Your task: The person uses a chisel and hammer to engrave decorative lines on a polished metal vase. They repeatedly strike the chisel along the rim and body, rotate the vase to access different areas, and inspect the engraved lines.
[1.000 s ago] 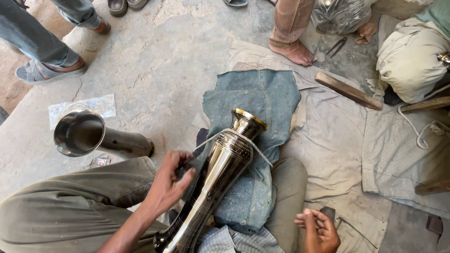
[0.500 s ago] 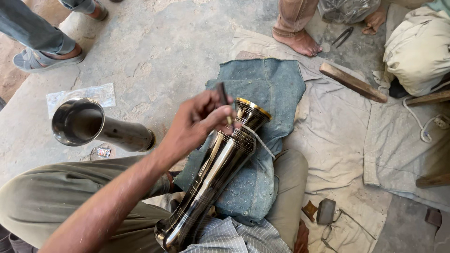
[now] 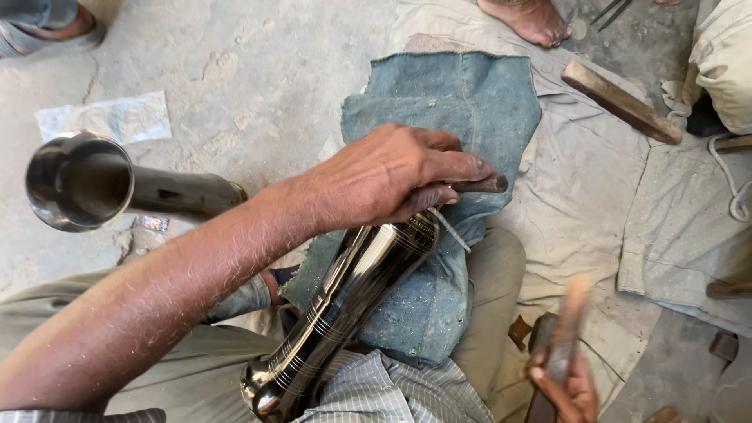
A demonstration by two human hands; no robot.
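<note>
Vessel: we see the polished metal vessel (image 3: pixel 345 305) lying across our lap on the denim cloth (image 3: pixel 462 110), long axis running lower left to upper right.
Left hand: our left hand (image 3: pixel 392 176) sits over the vessel's upper end, fingers (image 3: pixel 450 166) clamped on a dark punch (image 3: pixel 482 185).
Right hand: our right hand (image 3: pixel 568 388), lower right, fingers wrapped on a blurred hammer (image 3: pixel 564 329).
Nearer: the left.
</note>
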